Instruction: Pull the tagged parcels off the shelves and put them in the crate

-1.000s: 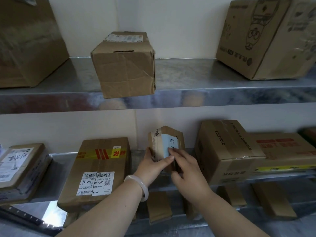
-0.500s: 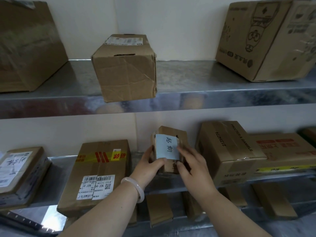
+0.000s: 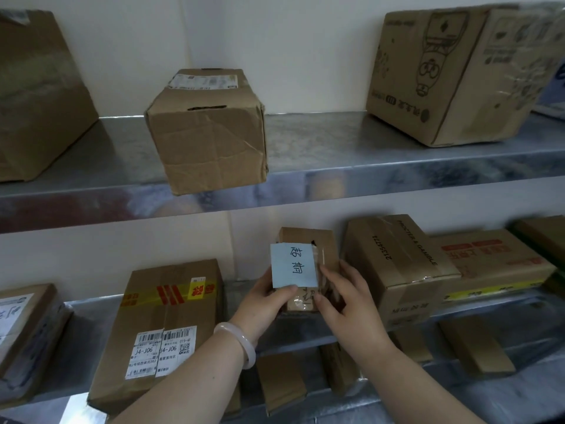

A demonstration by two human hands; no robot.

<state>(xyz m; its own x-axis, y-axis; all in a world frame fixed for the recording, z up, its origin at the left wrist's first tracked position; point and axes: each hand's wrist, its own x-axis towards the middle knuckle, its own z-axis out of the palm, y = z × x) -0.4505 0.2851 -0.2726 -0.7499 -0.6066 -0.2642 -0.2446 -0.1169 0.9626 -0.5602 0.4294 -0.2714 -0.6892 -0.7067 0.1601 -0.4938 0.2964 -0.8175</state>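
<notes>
A small brown cardboard parcel stands upright on the lower metal shelf, with a pale blue handwritten tag on its front. My left hand, with a pale bangle on the wrist, grips the parcel's left side, thumb under the tag. My right hand holds its right side, fingers curled round the front edge. The parcel's lower part is hidden behind both hands. No crate is in view.
A flat box with red and yellow tape lies left of the parcel, a taped carton right of it. The upper shelf carries a dented box overhanging its edge and a printed carton. More boxes sit below.
The parcel has been turned so its blue tag faces me fully. Both hands have shifted with it, staying on its sides.
</notes>
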